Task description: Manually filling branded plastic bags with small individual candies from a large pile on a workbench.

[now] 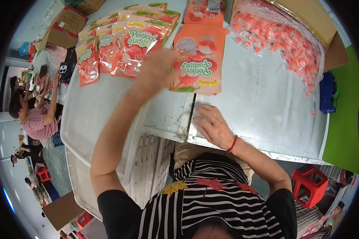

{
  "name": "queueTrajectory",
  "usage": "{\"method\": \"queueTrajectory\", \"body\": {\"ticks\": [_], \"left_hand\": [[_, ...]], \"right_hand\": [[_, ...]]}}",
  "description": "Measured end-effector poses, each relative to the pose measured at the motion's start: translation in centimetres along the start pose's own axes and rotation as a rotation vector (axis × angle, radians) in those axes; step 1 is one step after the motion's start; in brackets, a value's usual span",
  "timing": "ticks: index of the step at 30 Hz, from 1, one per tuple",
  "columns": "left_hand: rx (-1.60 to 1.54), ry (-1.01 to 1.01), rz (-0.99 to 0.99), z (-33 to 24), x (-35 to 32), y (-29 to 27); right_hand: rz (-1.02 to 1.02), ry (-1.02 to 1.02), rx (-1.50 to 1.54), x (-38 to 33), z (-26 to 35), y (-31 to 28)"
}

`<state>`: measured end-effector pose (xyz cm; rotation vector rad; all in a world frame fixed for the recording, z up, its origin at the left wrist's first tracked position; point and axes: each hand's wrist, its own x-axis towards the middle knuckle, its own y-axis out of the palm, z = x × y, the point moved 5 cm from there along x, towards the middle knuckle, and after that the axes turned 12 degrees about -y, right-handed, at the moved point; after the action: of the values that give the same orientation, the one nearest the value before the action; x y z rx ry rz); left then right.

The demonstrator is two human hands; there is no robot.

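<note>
On tbl (263,91) | pouch (199,55) long axis fwd, top nearest | L fingers (167,59) can't tell | R fingers (204,115) splayed

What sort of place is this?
It looks like a packing workshop, probably for sweets. Printed pouches lie in overlapping rows, a heap of small wrapped reddish pieces lies to the right, and white perforated plastic trays are stacked at the left.
</note>
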<state>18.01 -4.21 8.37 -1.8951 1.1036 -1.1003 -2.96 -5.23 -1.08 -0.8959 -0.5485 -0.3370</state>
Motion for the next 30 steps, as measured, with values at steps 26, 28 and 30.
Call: {"method": "queueTrajectory", "body": {"ticks": [26, 28, 30], "left_hand": [[0.362, 0.347, -0.024, -1.7, -6.2, 9.1], [0.360, 0.349, -0.025, -1.5, -6.4, 9.3], [0.241, 0.303, 0.040, -1.1, -6.5, 9.4]], "right_hand": [[-0.029, 0.105, -0.170, -7.2, 0.6, -2.8], [-0.022, 0.106, -0.175, -7.1, 0.6, -2.8], [-0.017, 0.111, -0.181, -7.2, 0.6, -2.7]]}}
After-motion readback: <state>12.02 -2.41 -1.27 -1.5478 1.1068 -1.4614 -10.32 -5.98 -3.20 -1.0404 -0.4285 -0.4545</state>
